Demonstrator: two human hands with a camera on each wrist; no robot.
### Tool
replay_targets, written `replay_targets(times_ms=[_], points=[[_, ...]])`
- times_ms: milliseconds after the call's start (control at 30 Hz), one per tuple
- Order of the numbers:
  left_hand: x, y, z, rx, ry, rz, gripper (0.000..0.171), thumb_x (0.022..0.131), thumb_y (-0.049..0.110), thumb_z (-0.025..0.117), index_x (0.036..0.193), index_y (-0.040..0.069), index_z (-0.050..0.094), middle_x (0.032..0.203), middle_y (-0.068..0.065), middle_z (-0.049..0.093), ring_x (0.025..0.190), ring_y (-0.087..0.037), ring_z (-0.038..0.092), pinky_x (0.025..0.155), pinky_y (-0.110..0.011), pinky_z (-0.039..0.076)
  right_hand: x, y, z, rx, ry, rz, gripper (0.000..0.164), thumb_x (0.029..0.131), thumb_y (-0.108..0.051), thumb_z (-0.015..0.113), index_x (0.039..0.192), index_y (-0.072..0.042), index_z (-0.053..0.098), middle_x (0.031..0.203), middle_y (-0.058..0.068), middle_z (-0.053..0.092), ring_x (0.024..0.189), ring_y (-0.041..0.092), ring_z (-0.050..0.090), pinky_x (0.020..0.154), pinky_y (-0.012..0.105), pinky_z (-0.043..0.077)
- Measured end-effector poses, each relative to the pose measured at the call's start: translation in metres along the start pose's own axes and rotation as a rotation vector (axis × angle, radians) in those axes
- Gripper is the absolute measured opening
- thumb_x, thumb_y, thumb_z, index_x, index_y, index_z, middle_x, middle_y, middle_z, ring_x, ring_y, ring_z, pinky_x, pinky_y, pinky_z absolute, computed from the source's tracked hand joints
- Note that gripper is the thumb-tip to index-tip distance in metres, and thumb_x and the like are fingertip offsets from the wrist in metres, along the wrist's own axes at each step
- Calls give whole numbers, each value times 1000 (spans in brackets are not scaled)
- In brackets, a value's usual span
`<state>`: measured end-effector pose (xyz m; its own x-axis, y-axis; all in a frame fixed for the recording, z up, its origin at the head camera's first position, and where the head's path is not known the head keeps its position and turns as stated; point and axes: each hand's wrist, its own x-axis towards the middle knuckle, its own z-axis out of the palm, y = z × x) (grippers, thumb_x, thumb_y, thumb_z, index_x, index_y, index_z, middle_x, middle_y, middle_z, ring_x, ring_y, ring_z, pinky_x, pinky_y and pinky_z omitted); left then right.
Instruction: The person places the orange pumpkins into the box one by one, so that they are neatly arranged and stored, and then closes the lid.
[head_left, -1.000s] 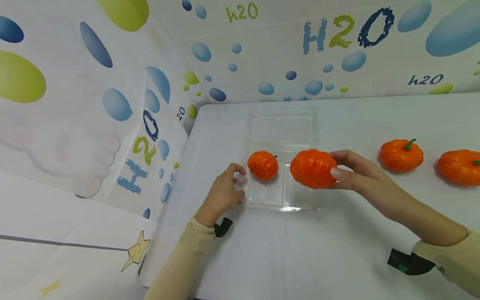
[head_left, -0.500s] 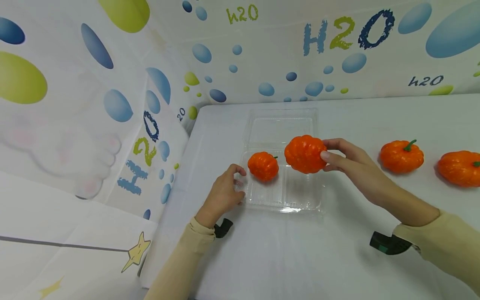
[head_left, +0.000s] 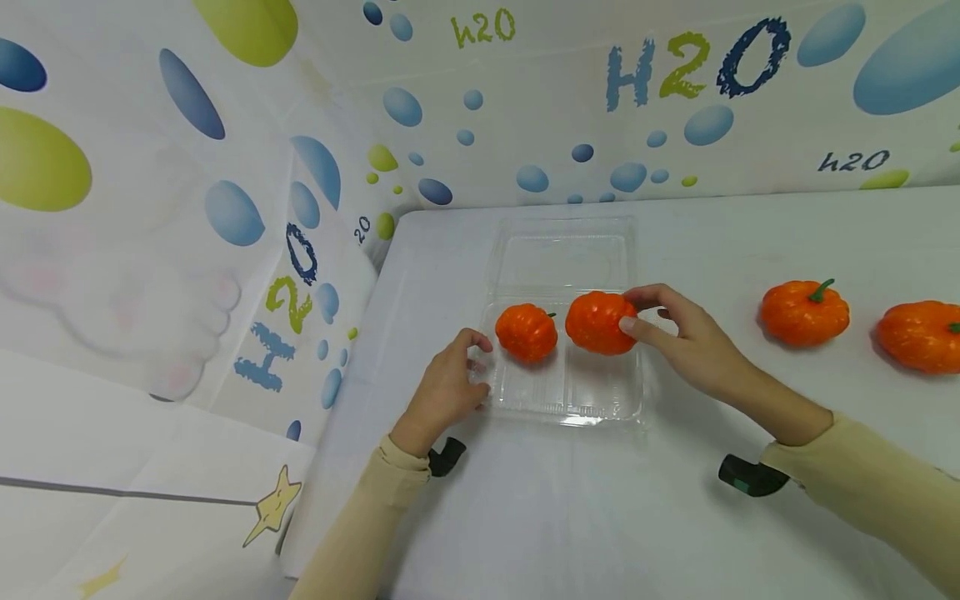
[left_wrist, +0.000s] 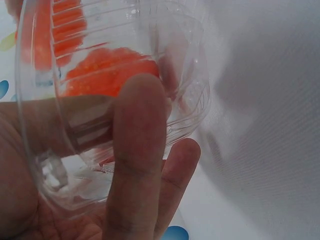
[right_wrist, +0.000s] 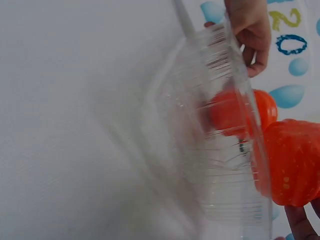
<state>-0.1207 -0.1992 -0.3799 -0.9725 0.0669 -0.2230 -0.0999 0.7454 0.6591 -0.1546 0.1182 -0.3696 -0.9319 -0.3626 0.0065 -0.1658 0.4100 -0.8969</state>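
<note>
In the head view, my right hand pinches an orange toy pumpkin between thumb and fingers, over the right part of a clear plastic container. The right wrist view shows this ribbed pumpkin at the container's rim. A second, smaller orange pumpkin sits in the container's left part, with its green stem pointing right. My left hand holds the container's left edge. In the left wrist view, its fingers curl at the clear wall.
The container's clear lid lies open toward the back. To the right on the white table stand an orange pumpkin with a green stem and a longer orange one. A printed cloth hangs behind.
My right hand has brought the pumpkin leftward, raising it away at first and then bringing it back over the container's right part. The left hand stays at the left edge.
</note>
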Motion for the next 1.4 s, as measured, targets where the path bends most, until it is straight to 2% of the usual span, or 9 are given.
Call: replay_targets(times_ms=[133, 433, 667, 800, 1033, 1400], points=[[0, 0, 0, 0, 1, 4, 51, 81, -11, 70, 122, 13, 52, 119, -18, 61, 67, -19, 65, 55, -28, 57, 1, 4, 4, -73, -10, 12, 49, 103, -36, 58, 140, -5, 50, 135, 14, 53, 133, 36, 41, 110, 68, 27], [0, 0, 0, 4, 1, 8, 51, 81, -11, 71, 122, 13, 52, 119, -18, 61, 67, -20, 64, 56, -28, 57, 5, 16, 16, -164, -9, -50, 43, 101, -36, 60, 132, -5, 56, 131, 10, 57, 130, 34, 42, 110, 63, 32], [1, -1, 1, -2, 0, 13, 50, 81, -10, 70, 122, 13, 52, 118, -18, 61, 66, -19, 64, 54, -28, 57, 7, 19, 22, -325, 32, -94, 46, 100, -38, 62, 130, -4, 60, 131, 13, 62, 145, 39, 28, 115, 65, 21], [2, -2, 1, -2, 2, 6, 51, 81, -10, 70, 122, 13, 52, 118, -17, 61, 66, -20, 65, 55, -27, 57, 7, 21, 23, -393, 64, -157, 45, 100, -38, 61, 128, -4, 63, 129, 15, 64, 143, 42, 30, 116, 64, 19], [2, -3, 2, 0, 7, 8, 51, 81, -10, 71, 122, 14, 52, 118, -16, 62, 70, -20, 65, 55, -28, 57, 8, 25, 25, -396, 74, -156, 45, 100, -37, 61, 131, -4, 61, 131, 14, 62, 143, 39, 31, 115, 63, 23], [0, 0, 0, 22, 17, 33, 50, 80, -10, 71, 120, 13, 53, 111, -14, 63, 81, -24, 64, 56, -28, 56, 7, 26, 26, -369, 74, -149, 48, 100, -37, 61, 133, -2, 60, 134, 14, 61, 144, 39, 30, 118, 62, 18]])
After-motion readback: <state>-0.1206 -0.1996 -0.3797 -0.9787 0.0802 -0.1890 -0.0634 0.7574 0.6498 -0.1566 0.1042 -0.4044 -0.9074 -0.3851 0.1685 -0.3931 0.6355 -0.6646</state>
